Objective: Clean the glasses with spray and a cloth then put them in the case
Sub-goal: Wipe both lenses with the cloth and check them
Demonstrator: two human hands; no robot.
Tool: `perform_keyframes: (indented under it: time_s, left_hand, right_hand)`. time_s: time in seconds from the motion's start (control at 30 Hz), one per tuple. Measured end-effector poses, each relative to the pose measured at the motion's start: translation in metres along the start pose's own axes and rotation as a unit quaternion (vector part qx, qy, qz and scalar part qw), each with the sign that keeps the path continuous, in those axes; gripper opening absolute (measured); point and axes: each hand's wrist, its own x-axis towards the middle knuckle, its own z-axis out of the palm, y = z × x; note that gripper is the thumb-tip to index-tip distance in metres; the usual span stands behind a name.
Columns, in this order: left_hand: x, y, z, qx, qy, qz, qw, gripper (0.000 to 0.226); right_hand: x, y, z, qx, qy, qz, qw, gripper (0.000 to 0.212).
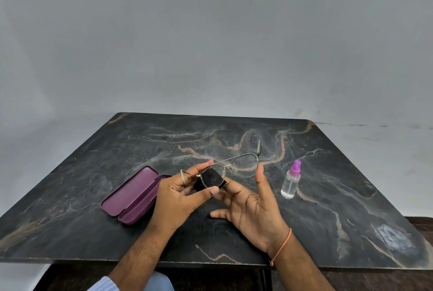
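Both hands grip thin metal-framed glasses (230, 166) — left (180, 194) pinching, right (248, 204) pressing black cloth (210, 179).

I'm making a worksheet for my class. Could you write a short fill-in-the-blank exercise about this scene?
1. The case lies ____ on the table.
2. The spray bottle has a ____ cap.
3. Behind the lens held by the left hand, the cloth is ____ in colour.
4. The right hand wears an orange thread on its ____.

Missing words: open; purple; black; wrist
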Motion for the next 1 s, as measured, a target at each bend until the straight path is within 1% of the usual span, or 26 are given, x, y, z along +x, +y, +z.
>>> perform_keyframes:
  time_s: [0.23,0.33,0.5,0.63,0.87,1.0]
  left_hand:
    - [-0.003,-0.003,0.000,0.026,0.014,0.016,0.999,0.066]
    - [-0.004,-0.002,0.000,0.036,0.012,0.022,0.999,0.066]
    - [-0.003,-0.005,0.000,0.054,0.009,0.031,0.998,0.067]
    - [-0.003,-0.008,-0.003,0.063,0.014,0.029,0.998,0.068]
    - [-0.003,-0.002,-0.001,0.050,0.008,0.022,0.998,0.068]
    - [-0.004,-0.004,-0.003,0.047,0.008,0.021,0.999,0.066]
  right_hand:
    - [0.002,0.005,0.000,0.053,0.021,-0.007,0.998,0.100]
    - [0.000,0.003,0.001,0.051,0.024,-0.014,0.998,0.098]
    - [-0.002,-0.001,0.012,0.054,-0.006,-0.026,0.998,0.106]
    - [-0.003,-0.004,0.016,0.055,-0.019,-0.015,0.998,0.114]
    - [-0.001,-0.003,0.013,0.051,-0.007,0.006,0.999,0.120]
    - [-0.001,-0.001,0.009,0.059,0.028,0.016,0.998,0.120]
